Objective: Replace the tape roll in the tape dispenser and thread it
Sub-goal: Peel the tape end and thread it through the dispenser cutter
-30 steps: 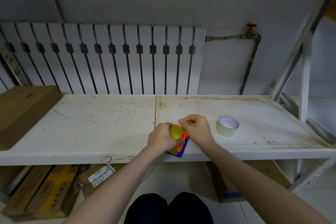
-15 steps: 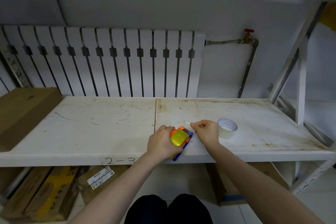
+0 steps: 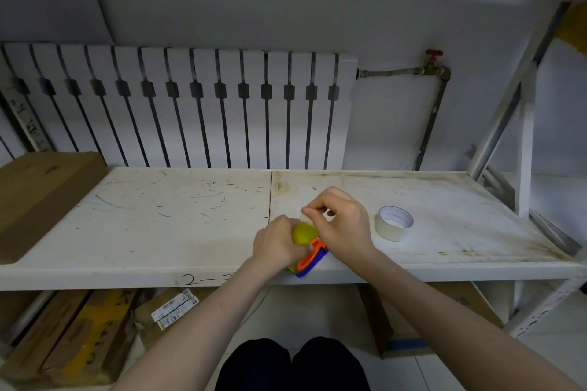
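The left hand [image 3: 279,246] is wrapped around the tape dispenser [image 3: 307,247], its fingers curled over the near side of the yellow-green top, and holds it down at the front edge of the shelf [image 3: 143,225], just right of the seam where the two shelf boards meet. The dispenser shows a yellow-green rounded part, an orange piece below it and a blue base whose corner sticks out slightly past the front edge. The right hand [image 3: 341,225] sits directly above and behind the dispenser, thumb and forefinger brought together in a pinch at the upper left of the hand; a thin clear strip seems to run from the pinch toward the dispenser, but it is too faint to tell for certain. The remaining fingers are loosely bent. To the right of that hand, apart from it, a tape roll [image 3: 394,223] lies flat on the shelf with its white core facing up, about midway between the front and back edges. At the far left end of the shelf rests a brown cardboard box [image 3: 41,197]. Behind the shelf a white radiator [image 3: 178,105] lines the wall, with a pipe and red valve [image 3: 433,61] to its right. More cardboard boxes [image 3: 73,336] lie on the floor under the shelf.
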`<state>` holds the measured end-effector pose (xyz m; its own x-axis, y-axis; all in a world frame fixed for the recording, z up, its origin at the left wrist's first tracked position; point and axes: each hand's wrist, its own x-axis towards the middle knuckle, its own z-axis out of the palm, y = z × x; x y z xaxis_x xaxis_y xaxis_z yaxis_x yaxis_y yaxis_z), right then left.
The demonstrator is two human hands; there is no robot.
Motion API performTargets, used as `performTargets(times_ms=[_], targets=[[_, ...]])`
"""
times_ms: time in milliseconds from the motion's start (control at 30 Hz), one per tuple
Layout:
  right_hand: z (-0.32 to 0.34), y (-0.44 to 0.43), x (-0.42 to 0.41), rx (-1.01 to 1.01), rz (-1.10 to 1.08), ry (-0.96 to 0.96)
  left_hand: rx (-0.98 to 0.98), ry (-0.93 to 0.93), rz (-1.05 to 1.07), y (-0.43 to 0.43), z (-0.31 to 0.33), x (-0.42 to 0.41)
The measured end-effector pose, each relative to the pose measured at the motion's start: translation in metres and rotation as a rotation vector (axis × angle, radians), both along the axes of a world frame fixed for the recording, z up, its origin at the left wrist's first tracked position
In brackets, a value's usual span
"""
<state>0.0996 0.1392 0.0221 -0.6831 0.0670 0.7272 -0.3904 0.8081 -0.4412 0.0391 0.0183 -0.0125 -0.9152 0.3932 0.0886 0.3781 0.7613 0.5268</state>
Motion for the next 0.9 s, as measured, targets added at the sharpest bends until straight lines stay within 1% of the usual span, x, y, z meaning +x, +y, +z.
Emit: performTargets(times_ms=[67,100,200,367,533,633,733,800,900], targets=[[0.002,-0.003,0.001,0.027,0.023,0.015,0.001,-0.025,0.001,0.000,0.002,-0.001],[0.001,-0.002,0.001,-0.011,0.017,0.003,0.006,-0.031,-0.005,-0.001,0.002,-0.001],[0.000,0.011,-0.004,-0.245,-0.048,-0.051,0.013,-0.048,-0.034,-0.003,0.000,0.000],[-0.011,0.036,-0.015,-0.516,-0.143,-0.147,-0.027,-0.044,-0.022,-0.001,0.000,0.000],[-0.036,0.056,-0.024,-0.807,-0.254,-0.238,-0.059,-0.042,-0.062,-0.009,-0.003,-0.001],[-0.055,0.067,-0.029,-0.884,-0.371,-0.319,-0.092,-0.020,-0.087,-0.010,-0.001,-0.001],[-0.072,0.069,-0.033,-0.943,-0.414,-0.368,-0.105,-0.011,-0.094,-0.011,0.000,-0.002],[-0.073,0.065,-0.033,-0.927,-0.417,-0.359,-0.111,-0.009,-0.086,-0.012,-0.002,-0.003],[-0.055,0.059,-0.030,-0.841,-0.357,-0.263,-0.098,-0.021,-0.069,-0.013,-0.005,-0.006]])
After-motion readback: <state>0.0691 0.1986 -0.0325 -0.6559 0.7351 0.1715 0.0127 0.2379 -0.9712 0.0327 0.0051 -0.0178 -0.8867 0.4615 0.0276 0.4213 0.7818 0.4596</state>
